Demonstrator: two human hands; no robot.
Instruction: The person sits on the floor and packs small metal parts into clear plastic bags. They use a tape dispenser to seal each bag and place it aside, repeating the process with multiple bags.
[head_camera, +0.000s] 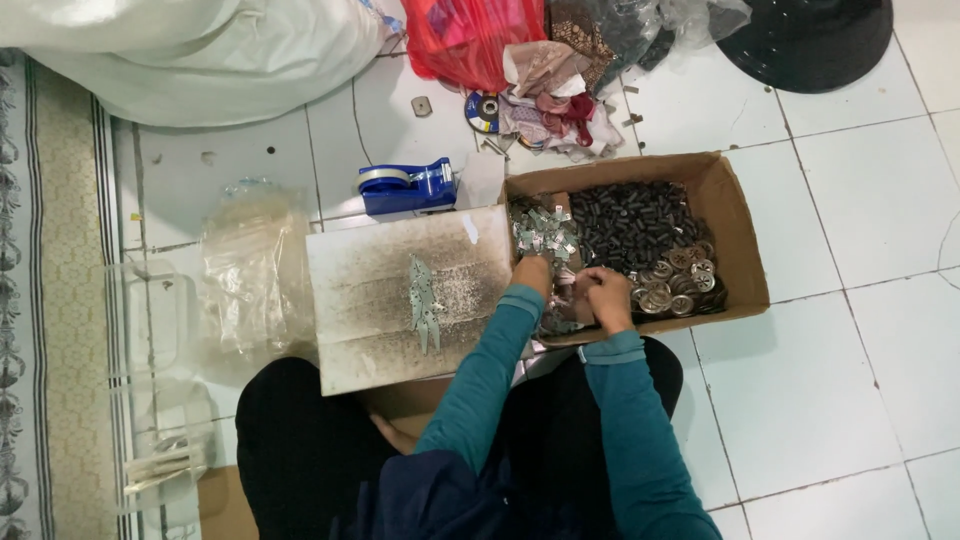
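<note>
Both hands are down in the cardboard box (735, 215), working among small metal parts. Left hand (533, 272) sits at the near edge of the pile of small silver brackets (540, 232), fingers buried in them; whether it pinches one cannot be told. Right hand (606, 297) is curled, fingers bent inward over something small, too hidden to name.

Handling judgement: the brackets appear thin, stiff stamped metal, light singly, likely sharp-edged and prone to tangle; best taken by the flat faces between thumb and forefinger. Dark cylindrical pieces (630, 220) fill the far middle of the box; round metal discs (675, 280) lie at its near right.

Pose: both forearms in teal sleeves reach forward from the lap, wrists close together, person seated on the white tiled floor (860, 200).

A row of brackets lies on the stained board (380, 290), left of the box. Blue tape dispenser (408, 186) sits beyond it.
</note>
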